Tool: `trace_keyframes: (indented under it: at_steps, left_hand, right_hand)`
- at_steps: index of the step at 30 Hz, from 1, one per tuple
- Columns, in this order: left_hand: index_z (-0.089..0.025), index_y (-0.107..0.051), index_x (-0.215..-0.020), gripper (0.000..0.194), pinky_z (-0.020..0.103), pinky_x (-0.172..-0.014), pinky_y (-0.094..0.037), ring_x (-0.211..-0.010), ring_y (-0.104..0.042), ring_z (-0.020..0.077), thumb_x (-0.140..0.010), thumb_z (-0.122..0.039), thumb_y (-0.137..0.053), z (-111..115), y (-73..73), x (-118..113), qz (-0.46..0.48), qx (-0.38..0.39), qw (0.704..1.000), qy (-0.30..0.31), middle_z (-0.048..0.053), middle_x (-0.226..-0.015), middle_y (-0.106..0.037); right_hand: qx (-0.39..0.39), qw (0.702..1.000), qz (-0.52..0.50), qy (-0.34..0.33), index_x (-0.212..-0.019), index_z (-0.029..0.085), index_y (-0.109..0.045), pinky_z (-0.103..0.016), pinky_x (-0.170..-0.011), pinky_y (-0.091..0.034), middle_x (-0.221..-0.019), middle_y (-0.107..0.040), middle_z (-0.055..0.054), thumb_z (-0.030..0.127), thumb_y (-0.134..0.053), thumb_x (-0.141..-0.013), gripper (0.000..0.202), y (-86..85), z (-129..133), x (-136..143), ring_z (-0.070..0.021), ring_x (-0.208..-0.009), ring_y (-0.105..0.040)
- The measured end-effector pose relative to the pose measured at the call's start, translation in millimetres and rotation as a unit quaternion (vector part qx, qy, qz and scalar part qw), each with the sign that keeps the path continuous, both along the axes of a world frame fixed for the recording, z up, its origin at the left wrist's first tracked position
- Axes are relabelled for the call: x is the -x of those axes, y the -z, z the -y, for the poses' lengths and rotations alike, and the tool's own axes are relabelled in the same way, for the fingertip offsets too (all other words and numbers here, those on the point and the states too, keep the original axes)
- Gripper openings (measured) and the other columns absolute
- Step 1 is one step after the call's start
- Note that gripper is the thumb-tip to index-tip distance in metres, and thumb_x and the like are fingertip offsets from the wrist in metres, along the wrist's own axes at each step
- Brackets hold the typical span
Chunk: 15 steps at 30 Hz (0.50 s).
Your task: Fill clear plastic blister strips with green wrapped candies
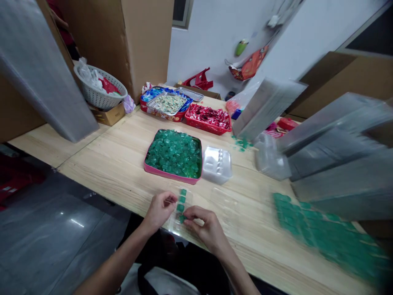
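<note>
A clear plastic tray [175, 224] lies near the table's front edge, with a column of several small green translucent pieces [180, 207] in it. My right hand [207, 229] is at the tray's near right side, thumb and forefinger pinched on the lowest green piece [182, 218]. On the left side, my left hand [160, 208] has its fingers curled together beside the upper pieces; what they hold, if anything, is hidden. Just beyond the hands stands a pink-rimmed tin [172, 175] heaped with loose green pieces [175, 153].
Stacked clear trays [217, 164] stand right of the tin, and a clear lid [225, 203] lies nearby. Filled green trays [325, 237] spread at right, below tall plastic stacks [340, 164]. Behind are a red basket of packets [208, 119], a tray of pale packets [168, 103] and a white basket [101, 96].
</note>
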State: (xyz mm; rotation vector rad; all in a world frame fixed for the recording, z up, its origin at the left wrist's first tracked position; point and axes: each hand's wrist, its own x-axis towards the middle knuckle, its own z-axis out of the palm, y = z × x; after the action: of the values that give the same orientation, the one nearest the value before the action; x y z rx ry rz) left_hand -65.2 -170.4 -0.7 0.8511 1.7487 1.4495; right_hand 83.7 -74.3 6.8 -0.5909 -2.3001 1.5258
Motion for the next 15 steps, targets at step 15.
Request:
trace_keyframes:
  at_steps: [15]
  left_hand:
    - [-0.016,-0.063,-0.078,0.018,0.027,-0.067,-0.046,-0.071,-0.061,0.0183,-0.077,-0.023,-0.047,3.2,13.6,-0.5,-0.080,0.033,0.996,0.008,0.004,-0.074,-0.066]
  right_hand:
    - [-0.358,0.922,0.063,-0.135,-0.068,0.017,-0.056,-0.023,-0.057,-0.043,-0.074,-0.059,-0.005,0.006,-0.043,-0.083,0.023,3.7,7.7,12.4,-0.0152,-0.065,-0.055]
